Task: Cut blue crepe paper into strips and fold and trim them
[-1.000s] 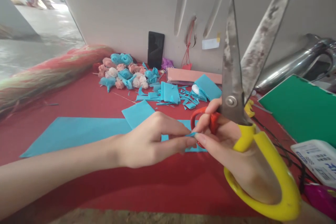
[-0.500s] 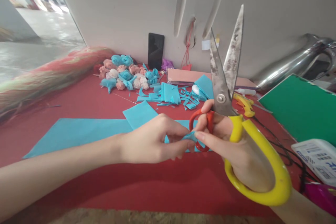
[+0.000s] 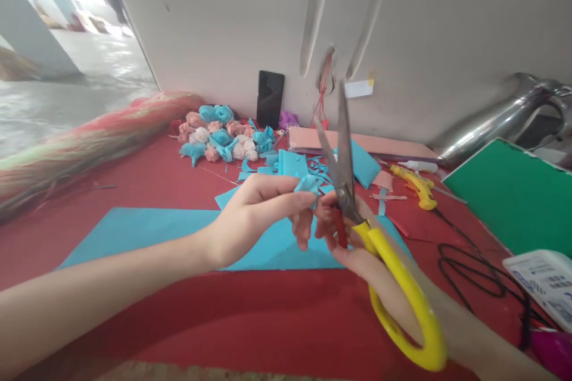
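Observation:
Between the thumb and fingers of my left hand [image 3: 254,214] is a small folded piece of blue paper [image 3: 307,184]. My right hand [image 3: 357,250] is just to its right, with a pair of scissors [image 3: 346,184] hung on it. The blades point up and stand partly apart; one handle loop is yellow, the other red. My right fingers are curled at the red loop, close to my left fingertips. Below both hands lies a long sheet of blue paper [image 3: 147,232] on the red tabletop [image 3: 223,321]. A smaller blue piece is mostly hidden behind my left hand.
Blue, pink and white paper flowers [image 3: 221,137] are heaped at the back, before a propped phone [image 3: 270,98]. Blue scraps [image 3: 292,164] lie beside them. On the right are a yellow glue gun [image 3: 415,184], its black cable [image 3: 473,286] and a green board [image 3: 513,196].
My left hand has lifted and turned, raising the blue paper. My right hand has drawn away from the paper and rotated, so the scissors have swung left and their blades look closer together.

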A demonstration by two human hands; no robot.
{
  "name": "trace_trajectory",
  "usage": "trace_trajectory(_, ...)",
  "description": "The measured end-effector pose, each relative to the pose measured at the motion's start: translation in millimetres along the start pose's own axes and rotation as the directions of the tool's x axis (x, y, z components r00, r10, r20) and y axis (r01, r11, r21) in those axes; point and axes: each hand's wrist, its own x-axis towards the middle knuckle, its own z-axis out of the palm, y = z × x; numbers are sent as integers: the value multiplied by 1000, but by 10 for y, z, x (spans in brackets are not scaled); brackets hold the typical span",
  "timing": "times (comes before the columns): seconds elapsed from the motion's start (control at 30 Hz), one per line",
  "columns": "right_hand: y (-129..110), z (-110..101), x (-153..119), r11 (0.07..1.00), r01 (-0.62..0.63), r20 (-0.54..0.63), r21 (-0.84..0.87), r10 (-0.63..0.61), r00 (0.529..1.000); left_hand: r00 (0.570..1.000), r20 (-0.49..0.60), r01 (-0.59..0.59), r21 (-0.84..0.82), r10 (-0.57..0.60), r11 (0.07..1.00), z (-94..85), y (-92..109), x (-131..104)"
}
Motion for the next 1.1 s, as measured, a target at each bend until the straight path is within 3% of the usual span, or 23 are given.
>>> trace_trajectory(0.2,-80,-29,-122,989,-104,85,-105,113,990,996,-89,-22,-14,21,1000,-56,24,8)
trace_trajectory(0.37,-132,-46,-155,966,-93,154,-242,133,979,992,-124,2,40,3,999,-57,12,15)
trace_trajectory(1.1,-33,-84,-178,965,-55,209,-255,110,972,996,-92,0,-54,-5,999,-65,-11,37)
